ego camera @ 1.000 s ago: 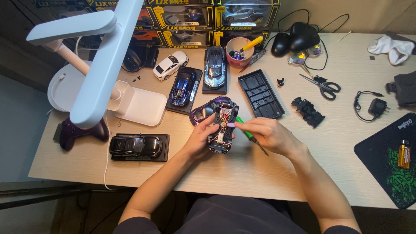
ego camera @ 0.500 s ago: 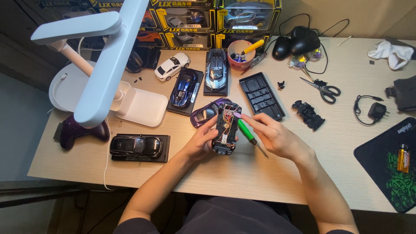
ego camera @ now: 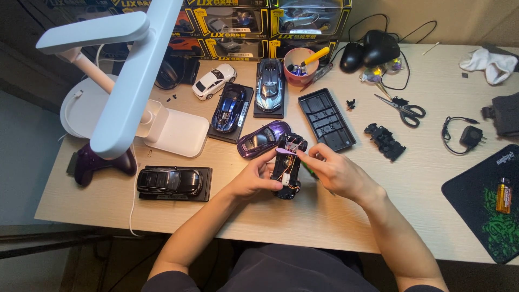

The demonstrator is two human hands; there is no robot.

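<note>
Two hands [ego camera: 292, 173], one car chassis [ego camera: 287, 166]

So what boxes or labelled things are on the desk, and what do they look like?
Toy car boxes: stacked along the back edge, black and yellow, with clear windows showing cars.
Mouse pad: right edge, black with a green pattern and pale lettering.
Small battery: lying on the pad, orange and yellow.
No screens or signs.

both forearms are bare from elbow to wrist, with no sleeves showing. the left hand [ego camera: 251, 178] and right hand [ego camera: 335, 173] wear no gloves, rings, watch or bands (as far as this view shows). below, at the bottom edge, dark grey clothing [ego camera: 292, 270] covers the lap, plain and unmarked.
</note>
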